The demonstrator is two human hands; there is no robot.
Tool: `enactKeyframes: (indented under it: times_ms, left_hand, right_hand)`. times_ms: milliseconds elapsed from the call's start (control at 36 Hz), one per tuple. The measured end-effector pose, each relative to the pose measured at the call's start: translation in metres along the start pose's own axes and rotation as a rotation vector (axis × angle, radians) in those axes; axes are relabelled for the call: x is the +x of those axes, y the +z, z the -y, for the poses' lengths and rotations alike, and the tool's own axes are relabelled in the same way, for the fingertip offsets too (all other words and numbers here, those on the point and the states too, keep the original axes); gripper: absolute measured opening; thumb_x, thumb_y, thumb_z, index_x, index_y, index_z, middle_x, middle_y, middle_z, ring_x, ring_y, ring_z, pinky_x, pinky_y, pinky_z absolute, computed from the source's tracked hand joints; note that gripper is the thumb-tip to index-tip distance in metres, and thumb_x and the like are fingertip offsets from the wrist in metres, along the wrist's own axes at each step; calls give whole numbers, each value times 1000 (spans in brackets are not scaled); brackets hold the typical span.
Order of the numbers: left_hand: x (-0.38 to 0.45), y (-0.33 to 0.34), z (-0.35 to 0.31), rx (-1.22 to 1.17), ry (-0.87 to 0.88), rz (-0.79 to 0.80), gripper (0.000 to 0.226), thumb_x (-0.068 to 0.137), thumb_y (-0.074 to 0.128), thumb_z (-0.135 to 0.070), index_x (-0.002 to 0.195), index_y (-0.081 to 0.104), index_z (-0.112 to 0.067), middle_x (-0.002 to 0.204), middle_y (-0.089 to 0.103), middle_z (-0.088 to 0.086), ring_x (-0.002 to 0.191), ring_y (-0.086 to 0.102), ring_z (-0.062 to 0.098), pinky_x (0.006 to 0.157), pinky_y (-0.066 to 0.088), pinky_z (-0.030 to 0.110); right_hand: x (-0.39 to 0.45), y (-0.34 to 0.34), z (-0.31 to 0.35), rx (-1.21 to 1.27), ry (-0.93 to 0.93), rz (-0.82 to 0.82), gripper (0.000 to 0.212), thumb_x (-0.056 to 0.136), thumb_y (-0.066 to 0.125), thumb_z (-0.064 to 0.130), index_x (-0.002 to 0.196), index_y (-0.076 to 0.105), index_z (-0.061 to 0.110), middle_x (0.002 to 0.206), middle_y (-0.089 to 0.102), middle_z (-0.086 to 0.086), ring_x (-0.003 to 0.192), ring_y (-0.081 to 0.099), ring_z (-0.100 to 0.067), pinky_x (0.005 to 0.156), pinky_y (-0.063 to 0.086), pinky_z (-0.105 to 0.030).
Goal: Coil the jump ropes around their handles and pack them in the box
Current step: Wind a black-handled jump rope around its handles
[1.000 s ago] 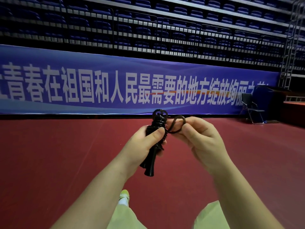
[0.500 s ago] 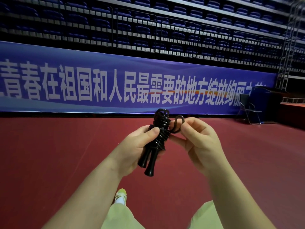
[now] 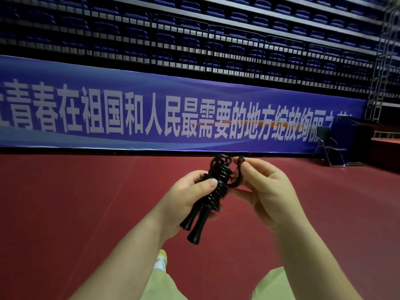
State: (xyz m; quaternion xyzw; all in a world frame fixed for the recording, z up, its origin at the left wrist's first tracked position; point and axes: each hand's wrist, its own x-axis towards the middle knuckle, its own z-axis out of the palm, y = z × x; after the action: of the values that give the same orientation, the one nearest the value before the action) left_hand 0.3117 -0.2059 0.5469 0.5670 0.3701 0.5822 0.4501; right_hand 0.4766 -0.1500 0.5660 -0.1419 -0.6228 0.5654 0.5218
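Head view, nearest first: pale green trouser legs (image 3: 281, 284) and a light shoe (image 3: 161, 259) at the bottom edge, over the red floor (image 3: 65, 213). Above them the left hand (image 3: 184, 202) grips a black jump rope (image 3: 218, 182), thumb laid across the front of the coils and fingers curled behind. Its 2 handles (image 3: 194, 230) lie side by side, butt ends pointing down and left below the palm; rope is wound tightly around their upper part. Just right, the right hand (image 3: 268, 191) pinches a loose loop of rope (image 3: 238, 169) between thumb and fingertips, touching the coil's side. Farther off stand a blue banner (image 3: 151, 113) with white characters, a folding chair (image 3: 329, 146) at right, and rows of blue seats (image 3: 194, 29). No container shows.
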Motion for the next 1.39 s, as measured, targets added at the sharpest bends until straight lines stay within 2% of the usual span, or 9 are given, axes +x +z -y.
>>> enactKeyframes:
  times_ms: [222,333,444,556,861,972,1056,1222,1389]
  left_hand:
    - [3,2,-2,129,84,29,42,74,65,-36,100,68,-3,83,68,9,75,65,24,68,53,30]
    - [5,3,-1,98,99,14,45,75,66,-36,104,68,-1,86,68,10,77,64,24,71,54,32]
    - [6,3,1,56,89,6,47,75,66,-35,105,67,2,87,67,13,76,63,26,69,54,33]
    - [5,4,4,52,79,19,46,77,65,-32,103,67,5,87,67,15,77,62,28,69,54,34]
    - [5,3,6,89,50,80,46,72,67,-32,100,68,4,81,67,13,70,63,26,67,55,35]
    - [9,2,-1,112,38,96,40,75,66,-31,97,69,2,82,67,12,71,63,25,69,56,37]
    - [11,1,-8,149,33,114,25,78,63,-30,89,74,-10,79,68,7,70,63,25,71,55,38]
    - [11,0,-17,216,15,147,25,82,60,-29,95,73,-13,84,70,6,75,65,24,75,55,37]
    - [4,10,-14,316,-5,237,29,79,62,-24,102,70,-8,84,70,7,73,67,21,68,54,30]
  right_hand:
    - [-2,-11,9,-48,6,7,14,72,72,22,85,78,21,84,73,-7,79,70,-22,68,59,-36]
    - [-2,-14,10,4,9,-2,27,65,73,27,91,75,22,79,72,-7,71,71,-20,58,57,-29]
    - [0,-20,12,-47,71,71,50,67,82,16,114,63,19,80,73,-9,74,72,-22,62,57,-33]
    - [6,-26,16,-53,174,169,77,42,96,37,112,69,20,90,73,-14,78,72,-23,63,57,-31]
    - [14,-38,17,-163,298,302,62,37,97,40,92,78,18,88,73,-9,73,70,-19,61,58,-28]
    - [18,-36,20,-177,294,259,22,64,77,20,86,77,16,84,73,-8,72,70,-19,63,57,-28]
    - [19,-33,24,-191,270,252,19,69,71,17,88,75,14,85,73,-8,72,70,-19,61,57,-27]
    - [17,-28,20,-210,228,156,28,73,65,23,97,69,8,83,73,-6,74,69,-18,72,58,-32]
    - [13,-19,6,-202,72,-71,13,83,63,20,80,64,8,61,62,0,55,57,-14,53,47,-24]
